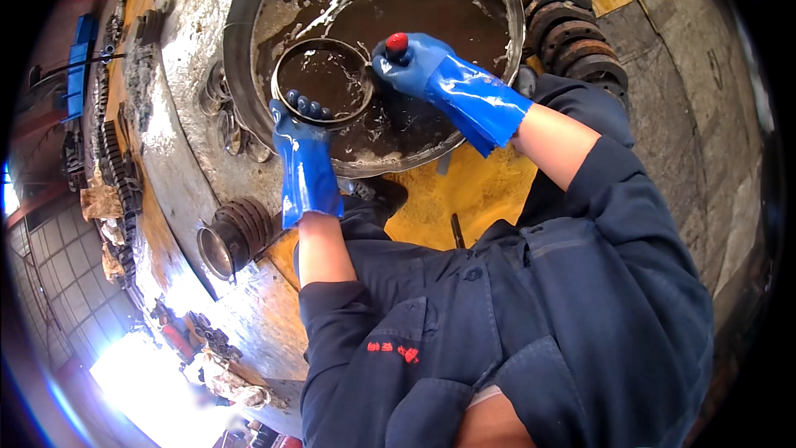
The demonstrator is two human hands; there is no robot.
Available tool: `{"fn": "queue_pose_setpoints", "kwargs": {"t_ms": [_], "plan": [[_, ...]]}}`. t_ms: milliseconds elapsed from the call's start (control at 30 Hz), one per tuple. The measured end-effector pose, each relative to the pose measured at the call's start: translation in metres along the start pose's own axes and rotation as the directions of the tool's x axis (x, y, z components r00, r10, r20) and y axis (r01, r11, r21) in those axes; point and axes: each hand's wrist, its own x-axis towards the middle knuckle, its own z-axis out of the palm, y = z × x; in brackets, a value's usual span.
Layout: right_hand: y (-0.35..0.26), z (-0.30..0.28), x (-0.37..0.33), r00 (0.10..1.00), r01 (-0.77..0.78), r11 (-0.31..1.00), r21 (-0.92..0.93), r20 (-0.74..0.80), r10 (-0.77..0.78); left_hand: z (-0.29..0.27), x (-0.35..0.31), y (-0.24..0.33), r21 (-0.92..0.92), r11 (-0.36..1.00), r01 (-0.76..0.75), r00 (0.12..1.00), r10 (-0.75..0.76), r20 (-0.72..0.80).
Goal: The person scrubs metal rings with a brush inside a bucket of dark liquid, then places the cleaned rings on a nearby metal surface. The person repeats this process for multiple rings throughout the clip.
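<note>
A large round metal basin (240,25) holds dark, dirty liquid with white foam. A metal ring (290,54) stands partly in the liquid at the basin's near left. My left hand (300,129), in a wet blue rubber glove, grips the ring's near edge. My right hand (414,62), also in a blue glove, is closed around a tool with a red handle end (397,42), held at the ring's right side over the liquid. The tool's working end is hidden.
A stack of rusty ring-shaped parts (572,25) lies right of the basin. More metal rings (236,232) lie stacked on their side at the lower left, others (220,104) by the basin's left rim. Yellow floor (464,191) shows beneath. Chains and parts (116,158) line the far left.
</note>
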Motion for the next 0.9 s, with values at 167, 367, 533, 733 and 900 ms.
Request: {"fn": "queue_pose_setpoints", "kwargs": {"t_ms": [167,367,533,733,900], "plan": [[0.017,-0.007,0.027,0.976,0.147,0.989,-0.004,-0.162,-0.146,0.009,-0.009,-0.005,0.111,0.991,0.079,0.995,-0.072,-0.071],[0.032,-0.018,0.042,0.971,-0.19,0.975,-0.116,-0.173,0.168,-0.005,-0.005,-0.012,0.171,0.977,0.128,0.982,-0.149,0.116],[-0.012,-0.01,0.025,0.73,0.683,0.724,-0.096,0.039,-0.683,-0.016,0.007,-0.012,0.175,0.971,0.163,0.974,-0.187,0.131],[-0.018,-0.003,0.022,0.583,0.732,0.374,-0.57,0.239,-0.776,-0.005,-0.007,-0.013,0.23,0.963,0.142,0.948,-0.199,0.248],[-0.017,0.017,0.012,0.986,0.167,0.79,-0.589,0.099,-0.134,0.028,-0.044,-0.013,0.25,0.968,-0.032,0.99,-0.003,0.138]]}}
